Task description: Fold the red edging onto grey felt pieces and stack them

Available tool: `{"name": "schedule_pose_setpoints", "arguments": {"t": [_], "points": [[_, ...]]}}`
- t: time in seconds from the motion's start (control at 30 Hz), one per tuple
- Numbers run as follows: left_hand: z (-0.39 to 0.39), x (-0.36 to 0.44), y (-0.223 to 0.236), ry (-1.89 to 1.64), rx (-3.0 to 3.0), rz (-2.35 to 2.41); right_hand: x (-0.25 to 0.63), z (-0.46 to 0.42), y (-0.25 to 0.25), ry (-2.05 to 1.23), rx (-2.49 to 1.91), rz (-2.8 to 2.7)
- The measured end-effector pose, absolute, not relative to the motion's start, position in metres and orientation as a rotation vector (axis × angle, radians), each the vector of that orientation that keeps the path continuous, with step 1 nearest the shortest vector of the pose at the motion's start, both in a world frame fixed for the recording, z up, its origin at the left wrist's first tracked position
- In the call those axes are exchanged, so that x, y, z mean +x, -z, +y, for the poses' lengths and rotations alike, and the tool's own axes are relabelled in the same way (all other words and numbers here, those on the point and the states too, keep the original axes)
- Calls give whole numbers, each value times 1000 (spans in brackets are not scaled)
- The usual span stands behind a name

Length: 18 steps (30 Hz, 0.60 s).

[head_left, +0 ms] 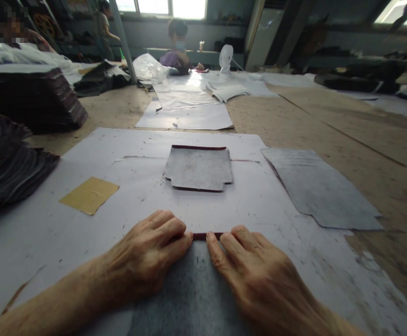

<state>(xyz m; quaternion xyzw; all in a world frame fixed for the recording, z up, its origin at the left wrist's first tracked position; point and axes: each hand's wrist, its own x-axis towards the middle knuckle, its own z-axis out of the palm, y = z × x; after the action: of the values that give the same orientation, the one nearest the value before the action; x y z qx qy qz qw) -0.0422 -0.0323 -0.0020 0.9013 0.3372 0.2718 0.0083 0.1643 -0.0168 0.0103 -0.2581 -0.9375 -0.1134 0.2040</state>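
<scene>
A large grey-backed sheet [192, 294] lies in front of me, its far edge turned over into a narrow dark red strip. My left hand [150, 252] has its fingers curled and its thumb against the left end of that strip. My right hand [255, 270] presses bent fingertips along the strip's right part, so both hands grip the folded edge. Just beyond them lies a smaller grey piece [198, 168] with notched near corners and a dark red fold along its far edge. The forearms and hands cover the sides of the near sheet.
White paper [147, 140] covers the work surface. A yellowish square [89, 195] lies left, grey cut sheets [325, 186] right. Dark stacks [7, 158] stand at the left edge. Across the table are a co-worker [177, 60] and a small white fan [226, 58]; other people are further back.
</scene>
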Motion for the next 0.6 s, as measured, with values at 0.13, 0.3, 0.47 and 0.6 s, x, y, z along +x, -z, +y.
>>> {"name": "schedule_pose_setpoints", "arguments": {"t": [0.13, 0.3, 0.47, 0.6], "points": [[-32, -41, 2, -880, 2790, 1049, 149, -20, -14, 383, -696, -2572], [-31, -54, 0, -879, 2785, 1011, 146, -14, -4, 117, -523, -2572], [-35, -75, 3, -943, 2757, 1065, 152, -10, 3, 121, -503, -2557], [-38, -77, 2, -913, 2788, 1080, 148, -8, 3, 101, -496, -2577]]}}
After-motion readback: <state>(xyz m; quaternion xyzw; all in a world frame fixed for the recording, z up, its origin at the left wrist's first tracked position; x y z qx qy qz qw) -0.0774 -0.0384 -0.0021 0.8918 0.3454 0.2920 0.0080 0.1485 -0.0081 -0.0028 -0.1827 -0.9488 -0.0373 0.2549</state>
